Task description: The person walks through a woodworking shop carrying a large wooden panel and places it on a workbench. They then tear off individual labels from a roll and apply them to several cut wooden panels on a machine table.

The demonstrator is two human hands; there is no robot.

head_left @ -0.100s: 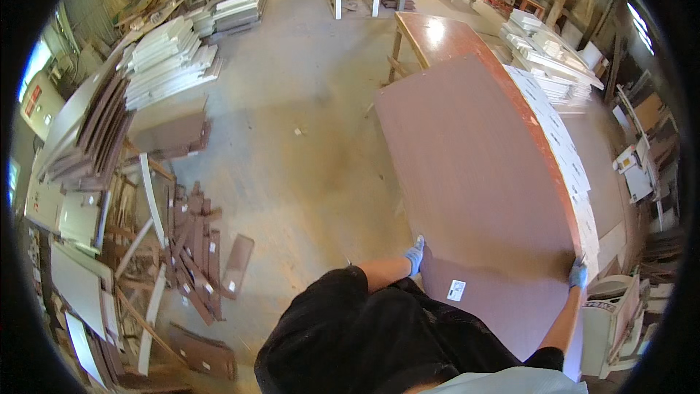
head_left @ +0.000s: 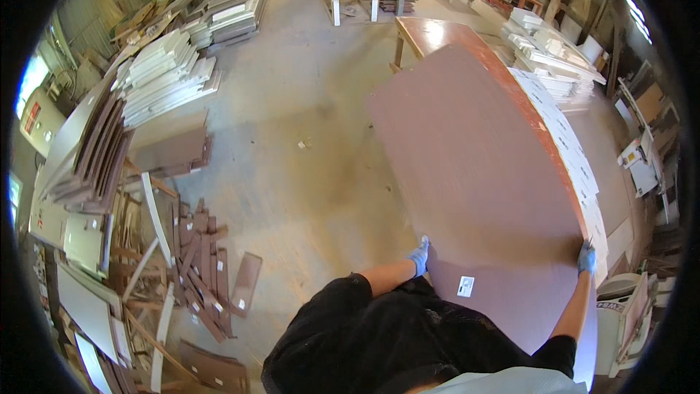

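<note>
Brown offcuts (head_left: pixel 204 263) lie heaped at the left, a white stack of boards (head_left: pixel 168 73) sits beyond them, and a pale object (head_left: pixel 620 314) stands near the right hand (head_left: pixel 586 257). The big brown panel (head_left: pixel 474 153) spans from the person's body over the orange tabletop (head_left: pixel 432 29), its far left corner overhanging; floor (head_left: pixel 306 197) stretches between panel and offcuts. The gloved left hand (head_left: pixel 418 257) is at the panel's left edge, the right at its right edge (I cannot tell how either's fingers are set).
</note>
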